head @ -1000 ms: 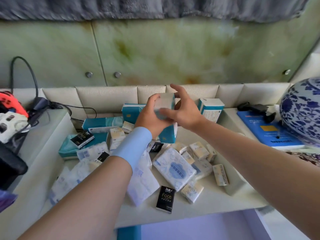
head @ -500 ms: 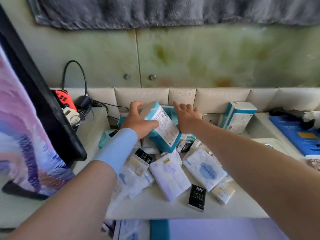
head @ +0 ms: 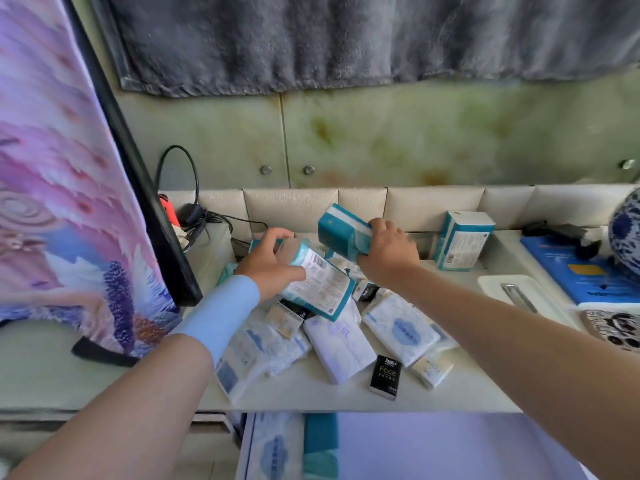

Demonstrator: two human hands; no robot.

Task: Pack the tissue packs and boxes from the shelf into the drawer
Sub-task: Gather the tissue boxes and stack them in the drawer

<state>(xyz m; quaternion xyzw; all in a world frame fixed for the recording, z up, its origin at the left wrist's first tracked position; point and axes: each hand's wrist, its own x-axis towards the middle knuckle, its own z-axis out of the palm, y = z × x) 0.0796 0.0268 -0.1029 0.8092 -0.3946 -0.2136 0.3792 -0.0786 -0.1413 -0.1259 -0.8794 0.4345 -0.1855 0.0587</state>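
Observation:
My left hand grips a teal-and-white tissue box, label side up, tilted over the pile. My right hand holds a second teal tissue box lifted above the back of the shelf. Beneath them, several soft white tissue packs and small pocket packs, one black, lie scattered on the pale shelf. Another teal-and-white box stands upright at the back right. The open drawer below the shelf edge holds a white pack and a teal box.
A large screen with a purple picture stands at the left, with black cables behind it. To the right sit a white tray, a blue book and a blue-and-white vase.
My right hand, which was reaching flat toward the back, now grips a second teal box and has lifted it. My left hand keeps its box. The view has swung left.

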